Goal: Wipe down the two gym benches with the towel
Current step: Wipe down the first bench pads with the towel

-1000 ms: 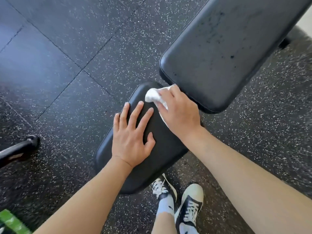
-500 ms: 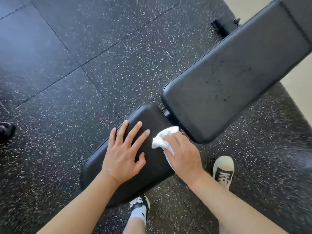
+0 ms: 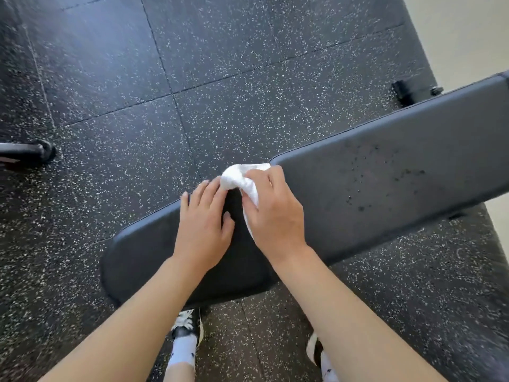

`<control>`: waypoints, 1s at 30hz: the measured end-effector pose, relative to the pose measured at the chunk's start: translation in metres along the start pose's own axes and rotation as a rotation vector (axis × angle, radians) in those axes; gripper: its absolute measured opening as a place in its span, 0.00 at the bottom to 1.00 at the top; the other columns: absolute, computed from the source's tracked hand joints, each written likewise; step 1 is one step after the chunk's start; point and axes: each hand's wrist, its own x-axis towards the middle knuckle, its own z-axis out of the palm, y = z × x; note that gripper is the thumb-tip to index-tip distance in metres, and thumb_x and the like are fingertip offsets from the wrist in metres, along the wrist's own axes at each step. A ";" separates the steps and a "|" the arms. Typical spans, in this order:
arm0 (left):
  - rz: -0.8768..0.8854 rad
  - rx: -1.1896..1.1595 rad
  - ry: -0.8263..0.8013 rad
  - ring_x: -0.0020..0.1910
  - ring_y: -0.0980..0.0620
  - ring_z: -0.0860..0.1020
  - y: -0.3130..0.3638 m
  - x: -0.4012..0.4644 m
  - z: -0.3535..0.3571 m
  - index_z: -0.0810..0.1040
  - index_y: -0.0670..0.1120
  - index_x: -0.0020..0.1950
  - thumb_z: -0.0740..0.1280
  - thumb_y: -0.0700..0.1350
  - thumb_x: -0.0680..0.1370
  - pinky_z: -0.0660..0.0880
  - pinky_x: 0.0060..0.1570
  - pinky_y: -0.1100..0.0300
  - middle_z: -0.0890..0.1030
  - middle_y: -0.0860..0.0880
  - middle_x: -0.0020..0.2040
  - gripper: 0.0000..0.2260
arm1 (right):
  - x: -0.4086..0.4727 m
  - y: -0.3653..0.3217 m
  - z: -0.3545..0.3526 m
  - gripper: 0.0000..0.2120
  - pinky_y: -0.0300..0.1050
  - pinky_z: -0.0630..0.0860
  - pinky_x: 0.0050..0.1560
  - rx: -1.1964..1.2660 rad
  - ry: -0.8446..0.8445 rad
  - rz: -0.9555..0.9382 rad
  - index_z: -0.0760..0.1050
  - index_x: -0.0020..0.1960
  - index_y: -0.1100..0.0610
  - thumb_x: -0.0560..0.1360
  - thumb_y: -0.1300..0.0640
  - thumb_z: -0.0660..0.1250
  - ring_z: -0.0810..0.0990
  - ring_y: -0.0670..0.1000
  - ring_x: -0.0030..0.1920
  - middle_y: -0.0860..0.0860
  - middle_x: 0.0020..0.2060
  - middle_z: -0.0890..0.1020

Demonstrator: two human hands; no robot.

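- Head view showed the right hand (image 3: pixel 271 213) bunching the white towel (image 3: pixel 242 180) in curled fingers, at the gap where the seat pad (image 3: pixel 154 260) met the long back pad (image 3: pixel 385 194) of the bench.
- The left hand (image 3: pixel 203 230) lay flat and open on the seat pad, fingertips touching the towel, holding nothing.
- The wad was small; a hard stroke could likely have dragged bare knuckles over the vinyl instead of cloth.
- Dark specks (image 3: pixel 385 172) dotted the back pad well away from the towel; short strokes near the gap would have missed them.
- Cloth could have snagged in the gap between the pads.
- Only one bench was in view, so the second risked being forgotten.
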 end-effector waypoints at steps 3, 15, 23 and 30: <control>-0.175 0.069 0.049 0.79 0.44 0.66 0.032 0.022 0.019 0.69 0.47 0.81 0.57 0.49 0.82 0.56 0.78 0.32 0.69 0.50 0.80 0.26 | -0.032 0.043 -0.043 0.14 0.42 0.69 0.33 -0.080 -0.015 -0.013 0.75 0.63 0.50 0.78 0.53 0.70 0.73 0.51 0.42 0.48 0.50 0.70; -0.277 0.177 0.221 0.73 0.44 0.70 0.034 0.032 0.050 0.71 0.53 0.76 0.58 0.54 0.80 0.56 0.78 0.34 0.74 0.53 0.73 0.24 | -0.034 0.098 0.002 0.14 0.46 0.70 0.31 -0.254 0.022 -0.203 0.82 0.65 0.50 0.81 0.54 0.65 0.74 0.52 0.39 0.51 0.44 0.77; -0.277 0.193 0.222 0.72 0.43 0.70 0.035 0.033 0.050 0.71 0.52 0.76 0.58 0.54 0.80 0.58 0.76 0.33 0.74 0.52 0.72 0.24 | 0.072 0.066 0.025 0.04 0.46 0.70 0.29 -0.240 0.019 -0.095 0.80 0.49 0.52 0.77 0.52 0.70 0.74 0.52 0.41 0.50 0.45 0.75; -0.268 0.192 0.250 0.72 0.42 0.71 0.034 0.032 0.051 0.72 0.51 0.76 0.59 0.54 0.79 0.58 0.77 0.33 0.74 0.51 0.72 0.24 | -0.060 0.097 -0.006 0.14 0.49 0.72 0.34 -0.216 -0.095 -0.304 0.82 0.61 0.54 0.76 0.62 0.70 0.72 0.53 0.41 0.51 0.46 0.76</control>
